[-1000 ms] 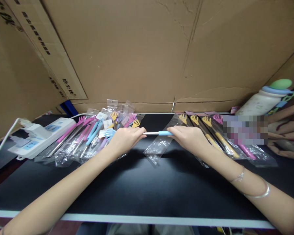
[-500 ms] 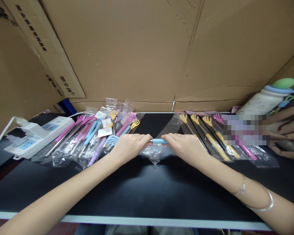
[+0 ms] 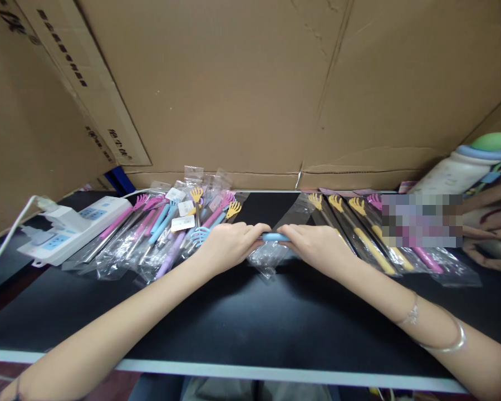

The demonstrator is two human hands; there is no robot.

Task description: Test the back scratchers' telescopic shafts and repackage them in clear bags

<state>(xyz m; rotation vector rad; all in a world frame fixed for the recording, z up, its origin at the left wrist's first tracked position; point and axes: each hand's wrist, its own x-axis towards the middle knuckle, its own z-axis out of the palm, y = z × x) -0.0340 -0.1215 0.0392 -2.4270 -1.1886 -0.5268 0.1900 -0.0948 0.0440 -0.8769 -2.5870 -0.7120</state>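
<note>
Now: black table (image 3: 250,328) | cardboard wall (image 3: 242,83) | both hands grip blue scratcher (image 3: 274,237)

A matt black tabletop (image 3: 250,328) is seen below rough brown cardboard (image 3: 242,83) filling the upper frame. Glossy, crinkled clear plastic bags (image 3: 150,250) at centre left are filled with smooth coloured plastic scratchers (image 3: 161,217). A shiny metal bangle (image 3: 446,345) is worn at lower right.

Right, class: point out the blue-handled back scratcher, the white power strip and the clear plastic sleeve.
Blue-handled back scratcher (image 3: 274,237), head view, on its blue grip.
White power strip (image 3: 73,229), head view, on its top face.
Clear plastic sleeve (image 3: 266,257), head view, on its crumpled lower end.
</note>
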